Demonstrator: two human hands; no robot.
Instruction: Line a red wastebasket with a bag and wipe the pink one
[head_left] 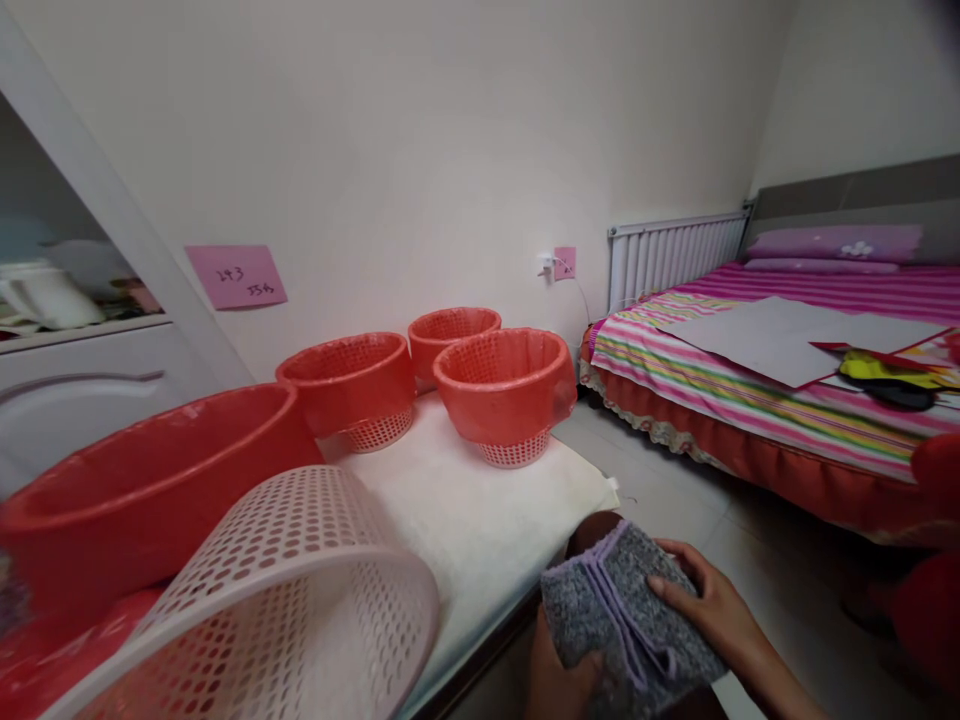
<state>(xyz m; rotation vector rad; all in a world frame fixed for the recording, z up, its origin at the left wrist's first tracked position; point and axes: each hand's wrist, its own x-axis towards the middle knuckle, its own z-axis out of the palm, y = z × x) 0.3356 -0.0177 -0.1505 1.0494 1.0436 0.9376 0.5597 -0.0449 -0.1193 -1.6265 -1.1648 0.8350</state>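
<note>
A folded grey cloth [576, 605] with a speckled, fuzzy look and light purple edging is held low in front of me, right of the white-topped table. My right hand [712, 600] grips its right side, thumb on top and fingers round the far edge. At the lower left of the cloth is my left hand [562, 670], closed on it, with some fingers hidden. Close by on the left, a white perforated basket [300, 530] lies tipped on its side, its wide mouth facing me.
Several baskets lined with red plastic, such as the front one [495, 395], stand on the white-covered table [427, 510]. A larger red-lined container [172, 480] is at left. The striped bed [675, 390] holds large white sheets. A pink note [238, 277] hangs on the wall.
</note>
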